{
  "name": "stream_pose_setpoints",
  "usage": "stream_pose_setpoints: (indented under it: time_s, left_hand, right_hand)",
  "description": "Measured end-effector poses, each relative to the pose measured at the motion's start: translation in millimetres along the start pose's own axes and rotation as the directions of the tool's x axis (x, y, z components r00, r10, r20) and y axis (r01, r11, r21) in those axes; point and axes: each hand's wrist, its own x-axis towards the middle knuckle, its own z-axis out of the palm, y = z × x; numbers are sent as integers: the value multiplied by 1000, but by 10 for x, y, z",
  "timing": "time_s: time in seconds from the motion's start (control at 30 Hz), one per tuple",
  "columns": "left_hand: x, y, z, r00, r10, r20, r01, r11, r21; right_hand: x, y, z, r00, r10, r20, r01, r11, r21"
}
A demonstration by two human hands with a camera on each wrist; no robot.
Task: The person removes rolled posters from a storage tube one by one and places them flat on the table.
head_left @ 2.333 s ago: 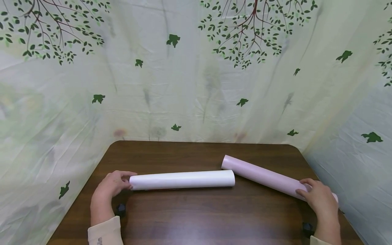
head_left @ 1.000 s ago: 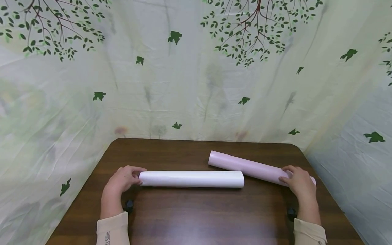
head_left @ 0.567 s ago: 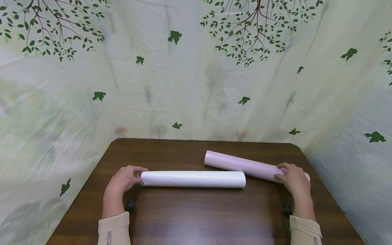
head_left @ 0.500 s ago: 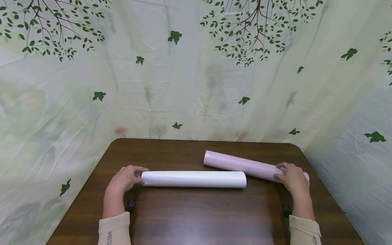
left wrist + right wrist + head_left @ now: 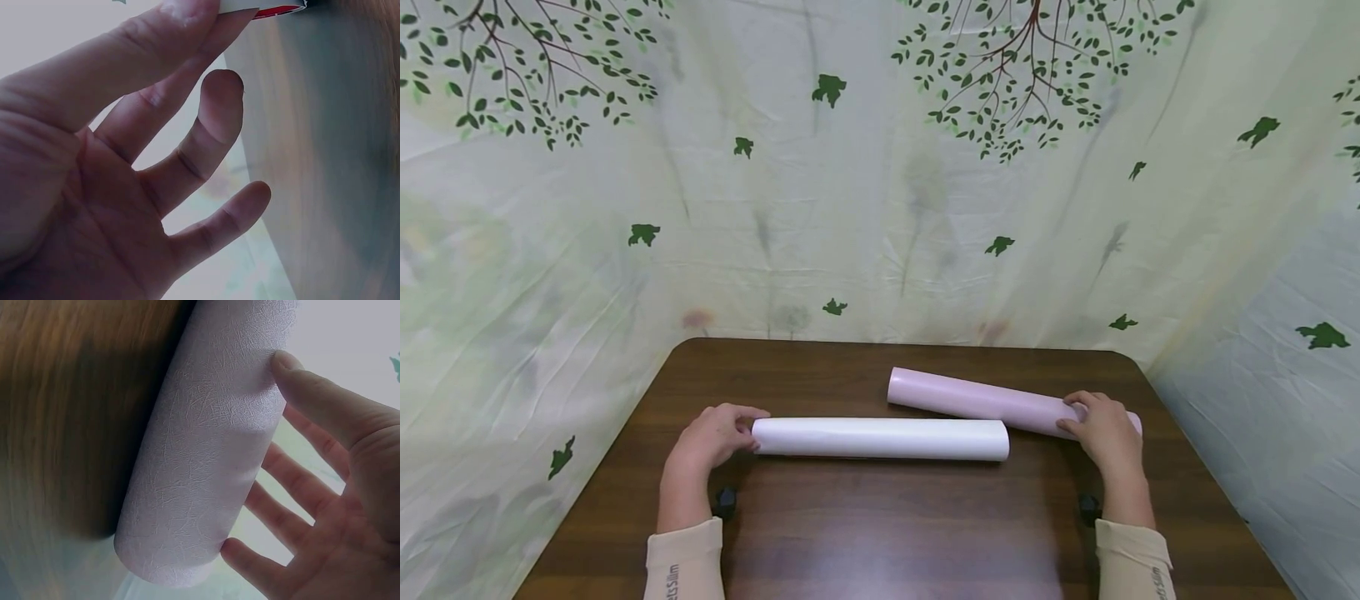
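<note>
A smooth white paper roll (image 5: 880, 438) lies crosswise on the table. My left hand (image 5: 715, 433) pinches its left end between thumb and index finger. In the left wrist view the pinched rim (image 5: 275, 10) shows red inside, and the other fingers are spread away from it. Behind and to the right lies a lilac wallpaper roll (image 5: 977, 396), slanting so its right end is nearer. My right hand (image 5: 1105, 429) holds it near that end, thumb on the near side and fingers round the far side. The right wrist view shows the lilac roll's creased texture (image 5: 194, 444). The white roll's right end overlaps the lilac one.
The brown wooden table (image 5: 880, 533) has rounded far corners and its far edge runs close to a hanging cloth (image 5: 880, 208) printed with leaves and branches. More cloth hangs along the left and right sides. Dark wrist cameras (image 5: 725, 503) sit under both wrists.
My right hand has slid the lilac roll leftward and slightly away, behind the white roll. My left hand and the white roll have shifted a little to the right. Both holds stay the same.
</note>
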Motion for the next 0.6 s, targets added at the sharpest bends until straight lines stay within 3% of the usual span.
stream_pose_setpoints:
  time_s: [0.6]
  left_hand:
    - [28, 31, 21, 1000, 18, -1, -18, 1000, -3]
  right_hand:
    - [168, -188, 142, 996, -59, -60, 60, 998, 19]
